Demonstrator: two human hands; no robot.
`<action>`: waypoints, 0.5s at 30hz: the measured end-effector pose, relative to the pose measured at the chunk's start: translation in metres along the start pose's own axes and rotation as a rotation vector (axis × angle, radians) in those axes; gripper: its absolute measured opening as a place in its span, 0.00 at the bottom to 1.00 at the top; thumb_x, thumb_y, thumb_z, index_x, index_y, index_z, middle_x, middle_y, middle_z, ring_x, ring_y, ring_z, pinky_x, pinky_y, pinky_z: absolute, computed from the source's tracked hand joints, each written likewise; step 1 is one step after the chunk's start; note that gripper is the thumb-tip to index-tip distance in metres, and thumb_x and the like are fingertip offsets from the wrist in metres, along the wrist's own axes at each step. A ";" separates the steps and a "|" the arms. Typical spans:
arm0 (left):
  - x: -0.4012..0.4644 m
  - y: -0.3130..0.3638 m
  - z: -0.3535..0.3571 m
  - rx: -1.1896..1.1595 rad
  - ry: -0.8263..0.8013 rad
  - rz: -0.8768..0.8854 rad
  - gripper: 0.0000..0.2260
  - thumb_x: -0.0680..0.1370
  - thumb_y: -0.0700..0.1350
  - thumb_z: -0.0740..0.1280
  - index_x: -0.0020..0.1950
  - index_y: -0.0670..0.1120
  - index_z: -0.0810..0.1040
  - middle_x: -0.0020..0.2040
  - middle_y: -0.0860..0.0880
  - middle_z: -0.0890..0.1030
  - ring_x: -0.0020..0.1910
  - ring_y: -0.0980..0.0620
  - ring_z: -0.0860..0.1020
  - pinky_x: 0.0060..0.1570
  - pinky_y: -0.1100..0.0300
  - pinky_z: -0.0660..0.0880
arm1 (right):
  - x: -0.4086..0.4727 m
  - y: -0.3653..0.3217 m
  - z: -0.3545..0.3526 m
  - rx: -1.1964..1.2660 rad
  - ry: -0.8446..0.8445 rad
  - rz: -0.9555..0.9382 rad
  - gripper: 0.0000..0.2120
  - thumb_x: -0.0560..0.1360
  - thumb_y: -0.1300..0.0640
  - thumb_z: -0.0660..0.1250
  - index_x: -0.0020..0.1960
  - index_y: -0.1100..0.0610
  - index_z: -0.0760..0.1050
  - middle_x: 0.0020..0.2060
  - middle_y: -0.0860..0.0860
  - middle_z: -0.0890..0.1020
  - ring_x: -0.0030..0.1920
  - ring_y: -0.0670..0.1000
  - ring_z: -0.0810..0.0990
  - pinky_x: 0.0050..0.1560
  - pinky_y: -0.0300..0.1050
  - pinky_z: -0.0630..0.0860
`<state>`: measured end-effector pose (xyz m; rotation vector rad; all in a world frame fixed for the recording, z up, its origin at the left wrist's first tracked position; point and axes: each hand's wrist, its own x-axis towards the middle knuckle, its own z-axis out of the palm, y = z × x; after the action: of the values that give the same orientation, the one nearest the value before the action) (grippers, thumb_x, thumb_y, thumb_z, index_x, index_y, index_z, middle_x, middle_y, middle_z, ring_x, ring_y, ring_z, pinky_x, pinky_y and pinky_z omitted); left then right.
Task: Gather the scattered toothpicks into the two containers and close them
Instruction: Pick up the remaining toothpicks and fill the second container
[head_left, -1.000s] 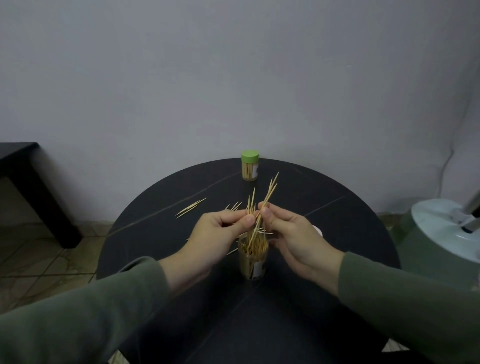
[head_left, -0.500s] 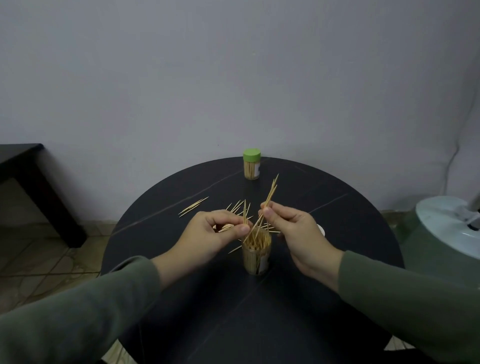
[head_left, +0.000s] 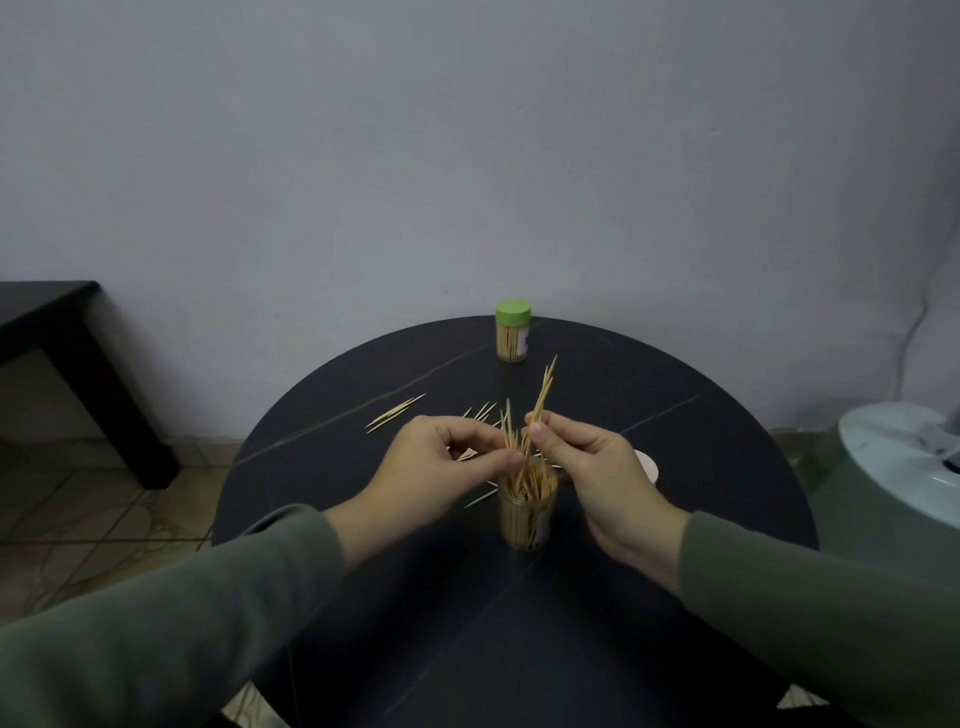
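Head view: two containers are standing on the round black table (head_left: 675, 519). The open container (head_left: 525, 517) is sitting near, bristling with toothpicks; the green-lidded container (head_left: 512, 338) is standing far. The left hand (head_left: 441, 467) is pinching a few toothpicks (head_left: 508, 428) above the open one, and the right hand (head_left: 597, 467) is pinching a small bundle (head_left: 543, 395). Loose toothpicks (head_left: 395, 413) are lying far left.

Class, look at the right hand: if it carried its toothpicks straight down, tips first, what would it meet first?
Most likely the open container under the right hand, already crowded with toothpicks; depth is hard to judge.
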<state>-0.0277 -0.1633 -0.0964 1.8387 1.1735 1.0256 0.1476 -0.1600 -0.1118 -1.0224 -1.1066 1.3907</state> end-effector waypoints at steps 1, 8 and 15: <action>0.000 -0.001 -0.001 0.007 0.002 0.002 0.05 0.72 0.45 0.74 0.46 0.47 0.85 0.41 0.53 0.85 0.43 0.57 0.83 0.48 0.61 0.79 | 0.000 0.002 -0.001 -0.009 -0.011 0.000 0.07 0.75 0.60 0.68 0.52 0.53 0.81 0.46 0.49 0.86 0.56 0.50 0.81 0.60 0.46 0.75; 0.003 -0.007 -0.003 0.076 -0.027 -0.019 0.06 0.70 0.49 0.75 0.46 0.52 0.86 0.41 0.57 0.85 0.44 0.61 0.81 0.51 0.61 0.73 | -0.001 0.005 -0.013 -0.199 -0.138 -0.114 0.09 0.73 0.64 0.70 0.52 0.60 0.83 0.45 0.51 0.86 0.49 0.46 0.84 0.49 0.36 0.78; 0.001 0.001 -0.001 0.214 0.096 0.202 0.16 0.73 0.49 0.74 0.60 0.55 0.78 0.44 0.58 0.80 0.38 0.68 0.73 0.41 0.74 0.68 | 0.005 0.002 -0.021 -0.448 -0.131 -0.208 0.07 0.71 0.60 0.73 0.49 0.57 0.85 0.49 0.51 0.81 0.52 0.47 0.81 0.53 0.42 0.78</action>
<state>-0.0279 -0.1624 -0.0949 2.1307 1.2117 1.1481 0.1676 -0.1531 -0.1181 -1.0999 -1.6217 1.0774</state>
